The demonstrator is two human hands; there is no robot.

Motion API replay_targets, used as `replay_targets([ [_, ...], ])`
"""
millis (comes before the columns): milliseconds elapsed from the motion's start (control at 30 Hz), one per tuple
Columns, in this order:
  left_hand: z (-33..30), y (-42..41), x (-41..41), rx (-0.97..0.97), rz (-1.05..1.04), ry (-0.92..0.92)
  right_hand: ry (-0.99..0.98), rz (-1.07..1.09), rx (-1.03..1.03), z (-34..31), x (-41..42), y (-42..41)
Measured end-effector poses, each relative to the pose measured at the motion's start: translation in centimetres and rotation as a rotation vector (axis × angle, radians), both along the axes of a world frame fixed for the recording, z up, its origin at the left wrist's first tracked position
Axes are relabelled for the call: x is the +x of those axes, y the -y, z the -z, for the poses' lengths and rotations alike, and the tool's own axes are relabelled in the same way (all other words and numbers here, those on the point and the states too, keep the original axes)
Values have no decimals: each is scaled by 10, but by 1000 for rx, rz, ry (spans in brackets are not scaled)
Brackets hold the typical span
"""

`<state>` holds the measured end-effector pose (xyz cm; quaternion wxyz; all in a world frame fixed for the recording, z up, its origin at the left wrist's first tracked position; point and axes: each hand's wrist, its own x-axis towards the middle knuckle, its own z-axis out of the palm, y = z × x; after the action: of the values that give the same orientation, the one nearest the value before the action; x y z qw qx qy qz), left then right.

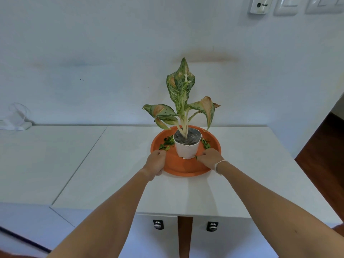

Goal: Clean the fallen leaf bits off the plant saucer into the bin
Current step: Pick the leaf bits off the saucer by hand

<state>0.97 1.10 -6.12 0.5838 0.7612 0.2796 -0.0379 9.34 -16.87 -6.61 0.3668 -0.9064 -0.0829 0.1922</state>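
An orange plant saucer [183,167] rests on a white table, with a white pot [187,150] standing in its middle. A variegated green plant [181,94] grows upright from the pot. Green leaf bits [166,144] lie in the saucer left of the pot, and more leaf bits [206,144] lie to its right. My left hand [155,162] grips the saucer's near left rim. My right hand [209,158] is inside the saucer at the near right, fingers pinched on a small green leaf bit [196,156] beside the pot. No bin is in view.
The white table [115,174] meets a white wall behind. A second white surface [37,161] adjoins it on the left, with a white device and cable [16,121] at the back. Two drawer locks [158,224] sit below the front edge. Brown floor [322,151] lies to the right.
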Motion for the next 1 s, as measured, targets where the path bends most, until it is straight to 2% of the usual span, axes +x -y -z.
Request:
replay_targets([
  [200, -11, 6, -8, -270, -56, 29, -418, 231, 552, -3, -14, 10],
  [300, -11, 14, -8, -296, -66, 60, -545, 338, 798, 2, -21, 15],
  [400, -10, 23, -4, -279, -47, 69, -605, 392, 959, 4, -29, 24],
  [633, -2, 48, 5, -397, 114, 69, -622, 478, 1174, 8, -49, 51],
  [1000, 9, 126, 7, -624, 316, -80, -444, 749, 1359, 22, -96, 115],
])
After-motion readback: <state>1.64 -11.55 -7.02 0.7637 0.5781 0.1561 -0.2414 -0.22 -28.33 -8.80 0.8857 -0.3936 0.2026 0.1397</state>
